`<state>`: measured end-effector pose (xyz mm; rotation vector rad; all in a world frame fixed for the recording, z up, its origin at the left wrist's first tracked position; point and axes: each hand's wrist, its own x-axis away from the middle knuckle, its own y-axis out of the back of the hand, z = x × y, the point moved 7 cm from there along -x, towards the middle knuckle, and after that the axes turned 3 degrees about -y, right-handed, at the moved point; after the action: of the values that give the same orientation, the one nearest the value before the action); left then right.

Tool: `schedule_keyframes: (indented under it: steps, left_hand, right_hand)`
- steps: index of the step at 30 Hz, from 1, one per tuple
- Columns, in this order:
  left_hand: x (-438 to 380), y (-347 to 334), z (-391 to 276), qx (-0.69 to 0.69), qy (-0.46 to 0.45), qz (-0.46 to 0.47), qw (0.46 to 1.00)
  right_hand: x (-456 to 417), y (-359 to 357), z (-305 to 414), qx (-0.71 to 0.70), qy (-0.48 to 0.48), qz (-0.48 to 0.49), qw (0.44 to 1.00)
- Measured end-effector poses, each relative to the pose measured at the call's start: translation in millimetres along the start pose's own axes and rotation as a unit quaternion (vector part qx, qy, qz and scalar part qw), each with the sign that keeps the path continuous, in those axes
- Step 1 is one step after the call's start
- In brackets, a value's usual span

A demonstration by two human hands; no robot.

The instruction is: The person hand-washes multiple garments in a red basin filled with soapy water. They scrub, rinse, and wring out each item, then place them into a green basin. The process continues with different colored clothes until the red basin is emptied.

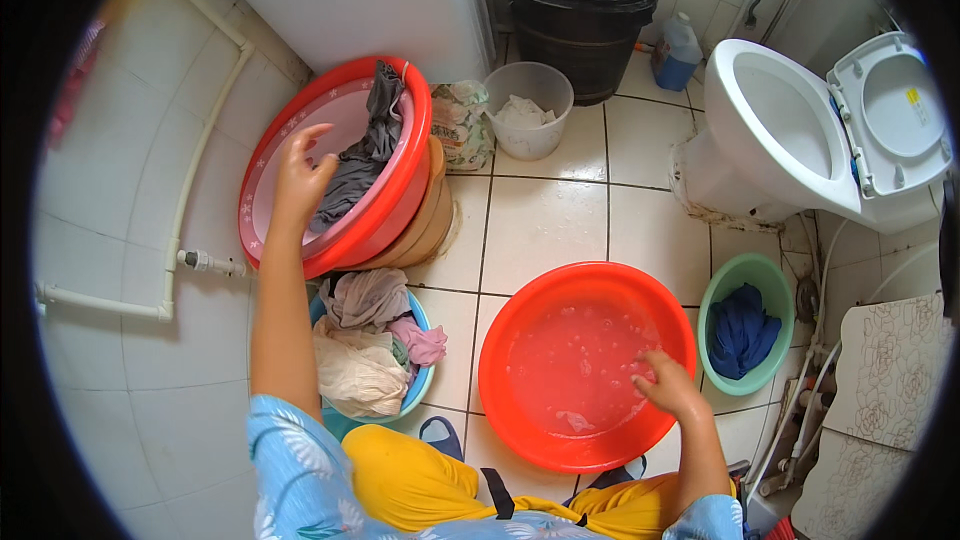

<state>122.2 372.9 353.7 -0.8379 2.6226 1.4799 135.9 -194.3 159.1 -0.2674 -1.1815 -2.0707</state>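
Note:
My left hand (304, 180) is raised over the pink inside of a red-rimmed basin (270, 187), fingers apart and holding nothing. Dark grey cloth (352, 176) lies in that basin and hangs over its far rim. The basin rests tilted on a brown tub (420, 225). At the right side of a red plastic basin (499, 420) of bubbly, cloudy water, my right hand (667, 386) hovers over the near right edge with its fingers spread and nothing in them. Whether its fingertips touch the water is unclear.
A blue basin (426, 382) piled with pale and pink clothes stands by my left knee. Right of the water is a green basin (784, 330) holding dark blue cloth (742, 330). Farther off are a white bin (529, 139), a black bucket (577, 30), a blue-liquid jug (675, 52) and a toilet (787, 120).

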Motion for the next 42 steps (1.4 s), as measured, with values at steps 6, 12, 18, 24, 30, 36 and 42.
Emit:
schedule_keyframes:
  steps: [6, 12, 18, 24, 30, 36, 42]
  left_hand:
    - [-17.2, -85.0, 159.0, -0.324, 0.068, 0.366, 0.869]
    - [-27.7, -106.5, 162.2, -0.429, 0.091, 0.38, 0.815]
    - [-40.4, -53.8, 127.4, -0.212, 0.131, 0.189, 0.95]
    - [-59.3, 45.8, 80.2, 0.147, 0.053, -0.132, 0.979]
    - [-56.0, 142.2, -104.6, 0.428, -0.097, -0.216, 0.872]
    - [-7.0, 139.3, -237.1, 0.637, -0.096, -0.226, 0.731]
    - [45.1, 80.2, -287.5, 0.69, -0.099, -0.097, 0.71]
  right_hand:
    - [18.3, -39.3, 19.1, 0.086, 0.001, 0.085, 0.993]
    - [36.5, -39.0, 29.2, 0.081, 0.022, 0.057, 0.995]
    - [40.0, -40.6, 27.2, 0.113, 0.019, 0.045, 0.992]
    - [43.4, -34.5, 33.8, 0.098, 0.016, 0.06, 0.993]
    - [35.0, -14.0, 58.5, 0.078, 0.062, -0.004, 0.995]
    - [32.0, 24.1, 74.7, -0.167, 0.101, -0.108, 0.975]
    - [15.2, 27.9, 73.4, -0.652, 0.133, -0.012, 0.747]
